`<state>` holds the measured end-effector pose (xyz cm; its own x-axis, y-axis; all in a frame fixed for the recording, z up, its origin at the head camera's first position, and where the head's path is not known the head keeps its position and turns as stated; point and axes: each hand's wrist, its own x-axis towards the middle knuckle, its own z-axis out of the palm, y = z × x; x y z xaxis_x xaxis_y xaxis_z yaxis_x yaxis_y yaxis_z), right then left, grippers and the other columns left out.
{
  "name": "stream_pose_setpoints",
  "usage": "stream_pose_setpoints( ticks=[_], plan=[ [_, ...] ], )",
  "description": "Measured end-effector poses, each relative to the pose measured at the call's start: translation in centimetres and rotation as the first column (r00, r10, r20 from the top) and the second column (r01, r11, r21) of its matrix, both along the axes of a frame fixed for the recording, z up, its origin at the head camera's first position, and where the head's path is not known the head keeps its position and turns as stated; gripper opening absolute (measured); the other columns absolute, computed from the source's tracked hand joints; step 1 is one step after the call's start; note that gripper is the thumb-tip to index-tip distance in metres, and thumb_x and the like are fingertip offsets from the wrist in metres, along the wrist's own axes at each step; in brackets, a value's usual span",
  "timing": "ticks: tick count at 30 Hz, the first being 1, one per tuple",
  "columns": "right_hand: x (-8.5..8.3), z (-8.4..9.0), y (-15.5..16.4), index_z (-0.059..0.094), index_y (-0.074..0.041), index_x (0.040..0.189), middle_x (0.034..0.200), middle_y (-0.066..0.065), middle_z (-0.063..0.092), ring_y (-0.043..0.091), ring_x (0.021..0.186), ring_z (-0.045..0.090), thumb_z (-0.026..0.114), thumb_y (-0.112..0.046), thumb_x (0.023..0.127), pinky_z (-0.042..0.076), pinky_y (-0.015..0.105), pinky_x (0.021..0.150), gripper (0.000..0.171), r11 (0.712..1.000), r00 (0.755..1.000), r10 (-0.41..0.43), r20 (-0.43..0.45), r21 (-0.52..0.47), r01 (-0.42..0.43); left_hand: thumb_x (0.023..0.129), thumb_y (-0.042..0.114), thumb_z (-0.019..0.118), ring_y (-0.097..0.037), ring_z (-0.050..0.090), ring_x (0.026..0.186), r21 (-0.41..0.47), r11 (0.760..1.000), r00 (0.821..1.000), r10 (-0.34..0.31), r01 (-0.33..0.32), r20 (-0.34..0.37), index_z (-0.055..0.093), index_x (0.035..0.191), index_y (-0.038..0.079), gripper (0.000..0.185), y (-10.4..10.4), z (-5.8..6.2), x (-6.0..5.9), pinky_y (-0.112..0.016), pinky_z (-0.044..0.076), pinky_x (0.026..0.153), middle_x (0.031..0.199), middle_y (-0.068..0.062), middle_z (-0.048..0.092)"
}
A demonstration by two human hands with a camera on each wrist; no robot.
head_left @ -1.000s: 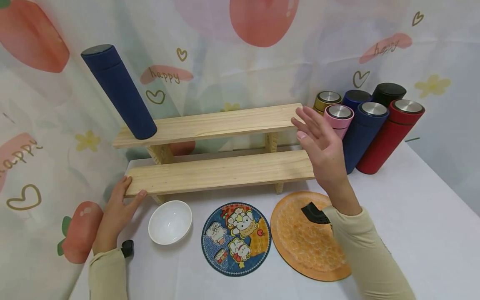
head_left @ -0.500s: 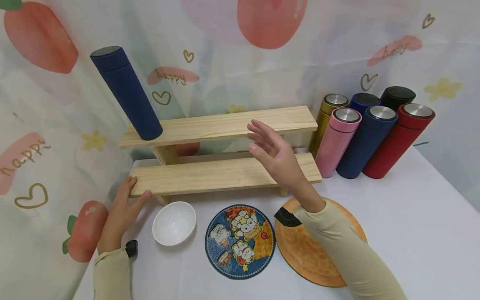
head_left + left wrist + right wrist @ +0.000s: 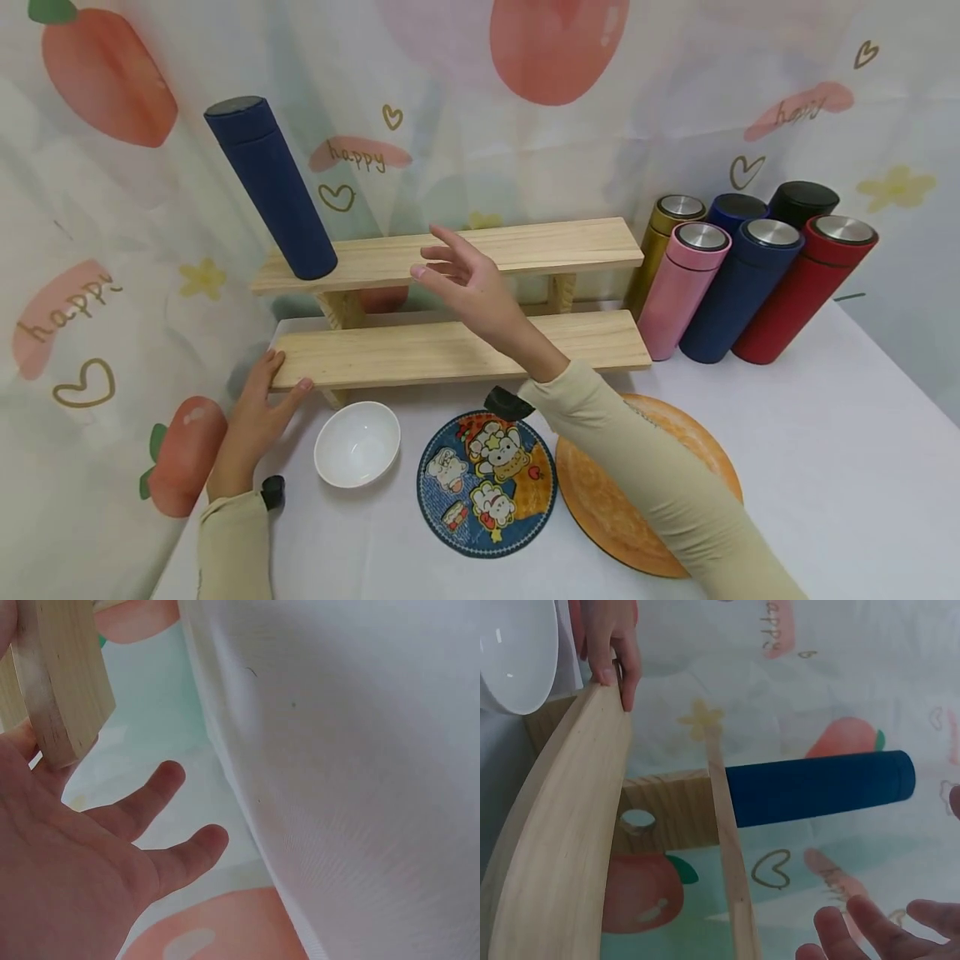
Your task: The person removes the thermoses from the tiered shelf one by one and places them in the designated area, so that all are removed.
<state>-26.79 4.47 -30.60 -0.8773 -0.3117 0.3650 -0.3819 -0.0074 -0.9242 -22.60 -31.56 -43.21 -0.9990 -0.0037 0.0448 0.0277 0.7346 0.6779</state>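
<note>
The right hand (image 3: 468,279) is up in the air over the wooden shelf (image 3: 457,350), between its 2 boards. Its fingers (image 3: 855,930) are spread and loose, and they hold nothing. The dark blue bottle (image 3: 272,187) stands at the left end of the top board, near the hand but not touching it.

The left hand (image 3: 258,408) is at the left end of the bottom board. Its thumb lies along the front edge and its fingers go around the end of the board, so it holds the shelf.

On the worktop (image 3: 825,450) in front of the shelf sit a white bowl (image 3: 357,444), a round blue mat (image 3: 487,482) with cartoon animals, and a round orange mat (image 3: 637,492) partly under the right sleeve. To the right of the shelf stand 6 more bottles close together: a gold bottle (image 3: 663,229), a pink bottle (image 3: 684,287), 2 blue ones, a black bottle (image 3: 802,202) and a red bottle (image 3: 806,287).
</note>
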Motion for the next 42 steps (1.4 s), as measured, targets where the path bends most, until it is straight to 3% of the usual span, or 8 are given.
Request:
stream_pose_setpoints(
  ticks=[7,13,24,32,42],
  plan=[
    [-1.6,1.2,-3.3,0.037,-0.016,0.168,0.155,0.012,0.055,0.036,0.143,0.051,0.072,-0.034,0.099,0.049,0.046,0.111,0.079,0.999,1.0,-0.001,0.028,0.04,0.0,0.107,0.045,0.066,-0.052,0.011,0.159,-0.001,1.0,1.0,0.008,-0.008,-0.007,0.018,0.169,-0.001,0.091,-0.3,-0.1,-0.2,-0.072,0.015,0.123,0.177,-0.025,0.008],
    [-2.4,2.4,-5.5,0.032,-0.018,0.17,0.165,0.009,0.045,0.035,0.146,0.048,0.075,-0.033,0.099,0.05,0.043,0.111,0.084,0.998,0.997,0.0,0.072,0.067,-0.005,0.107,0.041,0.067,-0.051,0.011,0.159,0.018,1.0,1.0,-0.008,0.008,-0.019,0.02,0.168,-0.003,0.089,-0.3,0.0,-0.1,-0.071,0.015,0.124,0.176,-0.026,0.009],
    [-4.2,3.9,-8.9,0.025,-0.015,0.172,0.172,0.003,0.034,0.019,0.155,0.036,0.076,-0.039,0.099,0.038,0.033,0.12,0.092,0.992,0.998,0.001,0.065,0.125,-0.009,0.107,0.039,0.068,-0.05,0.012,0.16,0.025,1.0,0.999,-0.004,0.005,-0.037,0.023,0.167,-0.004,0.087,0.0,0.0,-0.2,-0.069,0.015,0.125,0.176,-0.026,0.011],
    [-5.6,4.6,-12.1,0.023,-0.016,0.172,0.173,0.0,0.032,0.016,0.154,0.035,0.076,-0.047,0.098,0.038,0.037,0.12,0.096,0.983,0.993,-0.036,0.114,0.183,0.015,0.107,0.035,0.068,-0.049,0.013,0.16,0.02,1.0,0.999,0.005,-0.004,-0.049,0.025,0.167,-0.005,0.084,-0.4,-0.5,-0.1,-0.066,0.016,0.126,0.175,-0.026,0.014],
    [-6.9,6.2,-14.7,0.02,-0.022,0.173,0.174,-0.007,0.028,0.012,0.156,0.031,0.079,-0.041,0.097,0.036,0.035,0.122,0.098,0.996,0.987,-0.03,0.16,0.092,0.015,0.107,0.041,0.067,-0.048,0.013,0.16,0.006,1.0,0.999,0.002,-0.002,-0.039,0.021,0.169,-0.002,0.088,-0.4,-0.3,-0.4,-0.067,0.015,0.126,0.176,-0.024,0.011]
  ],
)
